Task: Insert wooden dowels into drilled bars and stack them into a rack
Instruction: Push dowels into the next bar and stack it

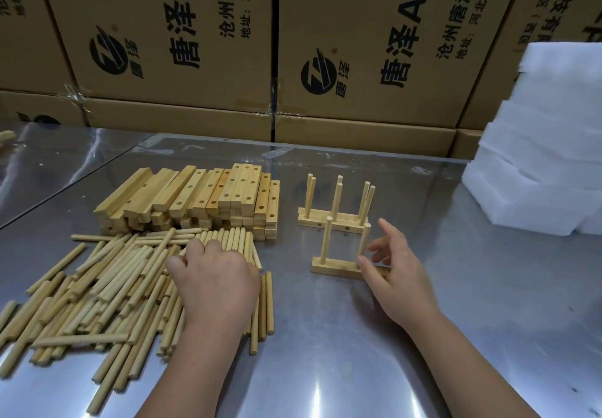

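A loose pile of wooden dowels (114,287) lies on the steel table at the left. My left hand (215,284) rests on its right side, fingers curled down into the dowels and fingertips hidden. Behind the pile is a stack of drilled bars (195,199). To the right stands a single bar (332,267) with two upright dowels in it. My right hand (397,274) is at that bar's right end, fingers spread and relaxed, thumb close to the right dowel's base. Further back, finished bars with three dowels each (332,219) stand together.
Printed cardboard boxes (195,43) form a wall along the table's far edge. White foam blocks (547,157) are stacked at the right. The shiny metal table (358,336) reflects light in front of me.
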